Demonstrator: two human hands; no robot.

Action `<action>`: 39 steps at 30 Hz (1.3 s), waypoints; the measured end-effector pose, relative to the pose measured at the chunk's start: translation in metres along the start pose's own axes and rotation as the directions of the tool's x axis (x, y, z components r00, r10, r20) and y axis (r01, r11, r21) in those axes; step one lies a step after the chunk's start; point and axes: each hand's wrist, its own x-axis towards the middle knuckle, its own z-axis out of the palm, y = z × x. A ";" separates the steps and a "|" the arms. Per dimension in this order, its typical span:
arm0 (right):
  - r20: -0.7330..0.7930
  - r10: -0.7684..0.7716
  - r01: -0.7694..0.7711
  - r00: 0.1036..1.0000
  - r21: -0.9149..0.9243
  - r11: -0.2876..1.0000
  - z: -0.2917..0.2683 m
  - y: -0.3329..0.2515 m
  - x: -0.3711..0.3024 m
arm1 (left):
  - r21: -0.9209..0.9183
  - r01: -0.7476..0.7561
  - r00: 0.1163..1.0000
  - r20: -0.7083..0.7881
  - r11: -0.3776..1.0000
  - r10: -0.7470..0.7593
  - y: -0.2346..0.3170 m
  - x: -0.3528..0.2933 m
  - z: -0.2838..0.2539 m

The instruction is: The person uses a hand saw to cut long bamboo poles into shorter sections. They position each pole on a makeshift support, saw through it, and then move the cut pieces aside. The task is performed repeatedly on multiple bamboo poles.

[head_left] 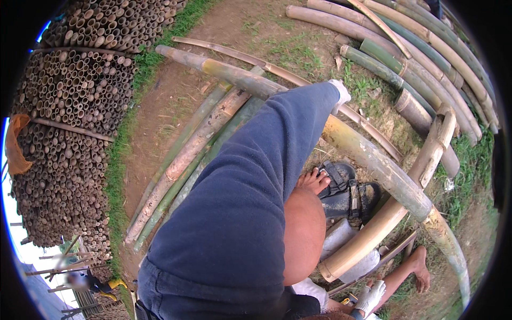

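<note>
My left arm, in a dark blue sleeve, reaches far forward. My left hand [340, 92], in a white glove, grips the top of a long curved bamboo pole [373, 160] that runs from the upper left down to the lower right. My right hand [370, 296], also in a white glove, is low at the bottom edge beside a small yellow thing; what it holds is hidden. My bare knee [304, 229] and a bare foot [314, 180] lie just under the pole, next to black sandals [349, 194]. A second bare foot [421, 266] rests on the ground to the right.
A big stack of cut bamboo tubes [69, 133] stands end-on at the left. Several long bamboo poles [181, 160] lie on the dirt ahead, and more are piled at the upper right [426, 64]. A split yellow bamboo piece [373, 229] crosses under the main pole. Grass borders the dirt.
</note>
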 end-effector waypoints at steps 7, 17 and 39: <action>0.103 -0.013 -0.033 0.995 0.434 0.900 -0.021 -0.050 0.030 | -0.022 0.001 0.999 -0.044 1.000 -0.002 -0.016 -0.002 -0.001; -0.620 -0.424 0.521 0.661 -0.027 0.853 -0.166 -0.201 0.131 | -0.397 -0.103 0.864 -0.491 0.912 -0.116 -0.033 -0.138 -0.087; 0.033 -0.715 0.503 0.698 0.689 0.522 -0.165 -0.271 0.255 | -0.536 -0.144 0.805 -0.552 0.832 -0.216 0.022 -0.268 -0.015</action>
